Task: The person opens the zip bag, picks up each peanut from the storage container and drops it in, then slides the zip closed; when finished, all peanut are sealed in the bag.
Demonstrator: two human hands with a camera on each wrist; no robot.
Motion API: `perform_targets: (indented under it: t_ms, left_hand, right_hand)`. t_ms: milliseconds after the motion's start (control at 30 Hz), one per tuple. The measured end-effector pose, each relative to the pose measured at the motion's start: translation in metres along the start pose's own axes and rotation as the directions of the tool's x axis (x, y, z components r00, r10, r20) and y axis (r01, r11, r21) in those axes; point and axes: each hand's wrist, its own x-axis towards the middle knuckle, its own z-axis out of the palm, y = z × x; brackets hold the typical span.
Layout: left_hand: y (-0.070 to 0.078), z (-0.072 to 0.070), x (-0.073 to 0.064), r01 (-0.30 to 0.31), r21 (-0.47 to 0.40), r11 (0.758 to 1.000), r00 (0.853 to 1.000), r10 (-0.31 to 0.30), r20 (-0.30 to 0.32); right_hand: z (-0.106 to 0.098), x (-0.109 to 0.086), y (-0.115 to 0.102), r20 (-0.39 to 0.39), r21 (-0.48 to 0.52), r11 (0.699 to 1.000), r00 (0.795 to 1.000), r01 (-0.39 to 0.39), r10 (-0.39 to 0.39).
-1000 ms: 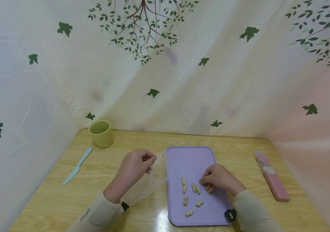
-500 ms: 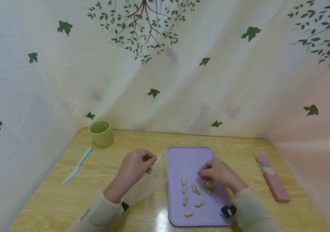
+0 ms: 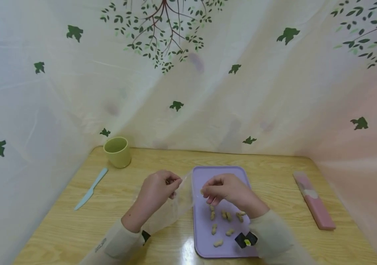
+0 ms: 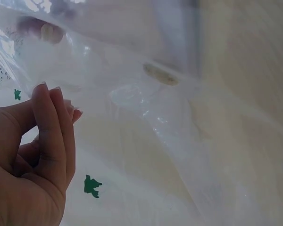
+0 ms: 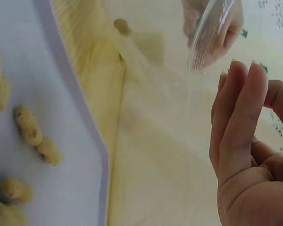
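My left hand (image 3: 157,188) pinches the edge of a clear plastic bag (image 3: 170,215) left of the lilac tray (image 3: 205,252). Inside the bag, one peanut (image 4: 160,74) shows through the film in the left wrist view. My right hand (image 3: 229,193) is above the tray, its fingertips near the bag's upper edge. Seen through the film, a pale peanut (image 4: 47,33) sits at the right fingertips; in the right wrist view the fingers hide it. Several unshelled peanuts (image 3: 218,243) lie spread over the tray's nearer half.
A green cup (image 3: 117,154) stands at the table's back left, with a pale blue knife (image 3: 90,189) in front of it. On the right lies a long pink case (image 3: 317,209). A printed cloth (image 3: 208,110) hangs behind the wooden table.
My right hand has lifted off the peanuts on the tray and moved left, toward the bag, with a peanut at its fingertips. The left hand keeps holding the bag in place.
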Motion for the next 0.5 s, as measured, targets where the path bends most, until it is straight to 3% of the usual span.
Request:
perform_targets:
  t_ms: [233, 500]
  left_hand:
    - [0.001, 0.0, 0.0, -0.02, 0.015, 1.0, 1.0, 0.02, -0.016]
    - [0.001, 0.0, 0.0, -0.016, 0.014, 1.0, 1.0, 0.017, -0.018]
  right_hand:
    - [0.014, 0.006, -0.01, 0.011, -0.029, 1.0, 1.0, 0.006, -0.006]
    - [0.014, 0.004, -0.009, -0.014, -0.042, 0.999, 1.0, -0.017, 0.016]
